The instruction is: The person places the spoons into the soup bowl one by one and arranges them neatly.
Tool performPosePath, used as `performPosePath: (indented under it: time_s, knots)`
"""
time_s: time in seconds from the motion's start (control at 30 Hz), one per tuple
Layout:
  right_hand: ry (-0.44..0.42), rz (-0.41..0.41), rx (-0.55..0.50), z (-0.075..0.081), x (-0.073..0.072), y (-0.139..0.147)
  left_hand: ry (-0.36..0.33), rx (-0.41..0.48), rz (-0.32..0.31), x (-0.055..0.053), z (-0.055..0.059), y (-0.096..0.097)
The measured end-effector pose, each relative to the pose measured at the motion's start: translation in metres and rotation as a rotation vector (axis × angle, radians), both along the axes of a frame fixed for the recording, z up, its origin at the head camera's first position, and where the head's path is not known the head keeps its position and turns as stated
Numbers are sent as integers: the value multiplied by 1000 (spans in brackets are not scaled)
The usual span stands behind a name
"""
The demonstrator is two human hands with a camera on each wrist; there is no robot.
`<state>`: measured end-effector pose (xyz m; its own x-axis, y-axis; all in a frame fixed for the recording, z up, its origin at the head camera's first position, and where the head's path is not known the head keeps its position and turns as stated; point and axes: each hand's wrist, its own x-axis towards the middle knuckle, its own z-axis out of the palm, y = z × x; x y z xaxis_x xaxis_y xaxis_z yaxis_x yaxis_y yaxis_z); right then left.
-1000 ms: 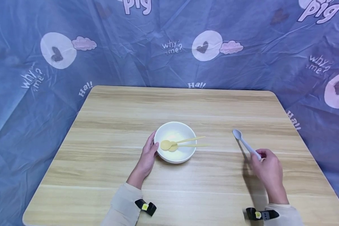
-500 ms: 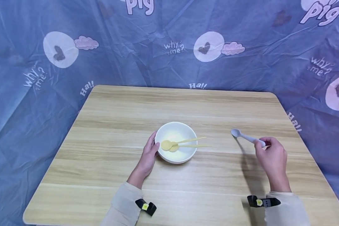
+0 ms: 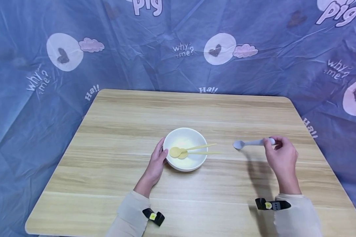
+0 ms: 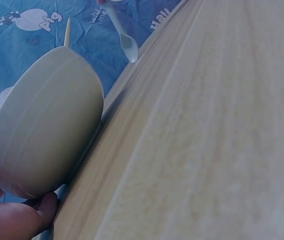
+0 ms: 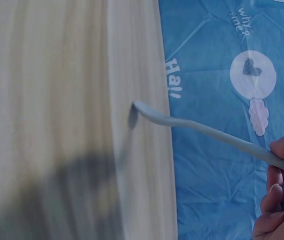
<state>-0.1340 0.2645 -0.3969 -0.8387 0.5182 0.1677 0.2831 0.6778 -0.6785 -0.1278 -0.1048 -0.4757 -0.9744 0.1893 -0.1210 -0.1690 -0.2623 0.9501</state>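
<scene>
A white bowl (image 3: pixel 185 135) stands near the middle of the table, and my left hand (image 3: pixel 154 166) grips its left side, thumb at the rim. Two yellow spoons (image 3: pixel 175 151) lie in it, their handles reaching over the right rim. In the left wrist view the bowl (image 4: pixel 46 120) shows its outer wall, with fingers at its base. To the right, my right hand (image 3: pixel 281 158) pinches a grey-blue spoon (image 3: pixel 253 143) by the handle end, its scoop toward the bowl. The right wrist view shows this spoon (image 5: pixel 217 135) slanting down to the table, scoop tip close over the wood.
The wooden table (image 3: pixel 136 112) has rounded corners. Behind it and at both sides hangs a blue printed cloth (image 3: pixel 154 49). Black straps (image 3: pixel 273 204) sit on both sleeves.
The right hand has moved away from me and turned the grey-blue spoon from slanting to nearly level across the view, scoop shifted left. The left hand and bowl have stayed put.
</scene>
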Motion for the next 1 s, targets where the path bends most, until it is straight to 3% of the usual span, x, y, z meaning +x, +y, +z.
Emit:
performPosePath:
  time_s: [0.23, 0.43, 0.57, 0.83, 1.0]
  knots:
    - [131, 24, -8, 7, -9, -8, -14, -6, 0, 1, -2, 0]
    - [226, 34, -87, 20, -16, -15, -23, -9, -6, 2, -3, -1]
    - [309, 30, -230, 27, -23, -21, -22, -7, -3, 2, -2, -1]
    - [534, 35, -625, 34, -29, -39, -17, -14, -10, 1, -2, -1]
    - [549, 82, -717, 35, -30, -52, -15, -11, -5, 1, 0, -1]
